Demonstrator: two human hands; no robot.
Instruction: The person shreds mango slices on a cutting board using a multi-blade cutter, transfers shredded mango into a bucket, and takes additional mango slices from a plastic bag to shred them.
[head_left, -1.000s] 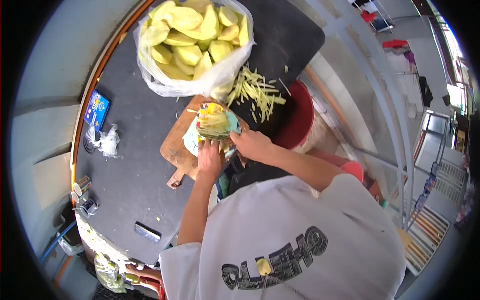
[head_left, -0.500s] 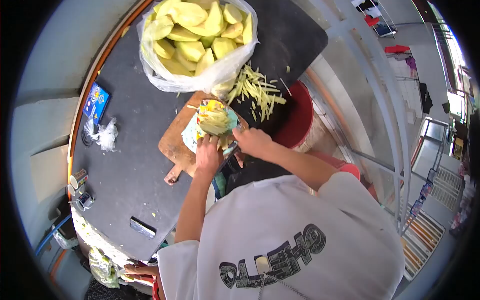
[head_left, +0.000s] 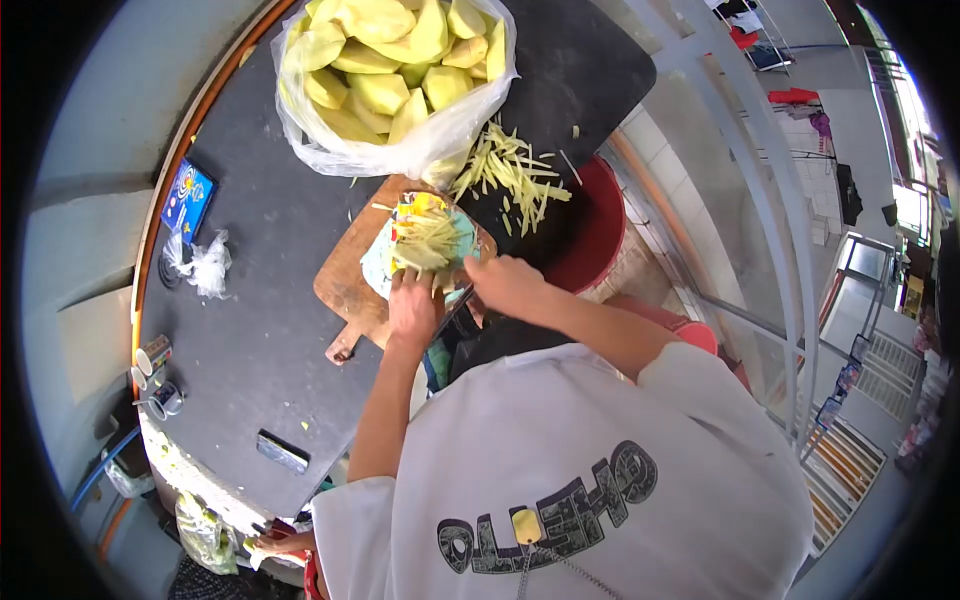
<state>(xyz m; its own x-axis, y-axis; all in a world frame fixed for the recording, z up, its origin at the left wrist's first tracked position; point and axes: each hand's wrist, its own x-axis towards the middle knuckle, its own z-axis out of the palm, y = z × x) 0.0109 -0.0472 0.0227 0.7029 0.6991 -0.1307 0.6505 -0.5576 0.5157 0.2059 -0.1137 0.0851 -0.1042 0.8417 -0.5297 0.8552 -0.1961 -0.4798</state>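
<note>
Near the front of a wooden cutting board, my left hand presses its bent fingers on pale yellow-green fruit slices. Cut strips of the fruit are heaped ahead of those fingers, over a light blue patterned cloth or wrap. My right hand is closed at the board's right edge, around what looks like a knife; its handle is hidden in the fist. Beyond the board stands a clear plastic bag full of peeled fruit chunks. More strips lie loose right of it.
A red tub stands beside the table on the right. Along the left are a blue box, a crumpled plastic bag, cups and a phone. Another person's hand shows at the lower left.
The view has shifted slightly. Both hands stay at the board in nearly the same pose. At the lower left, the other person's hand has moved and now holds something pale.
</note>
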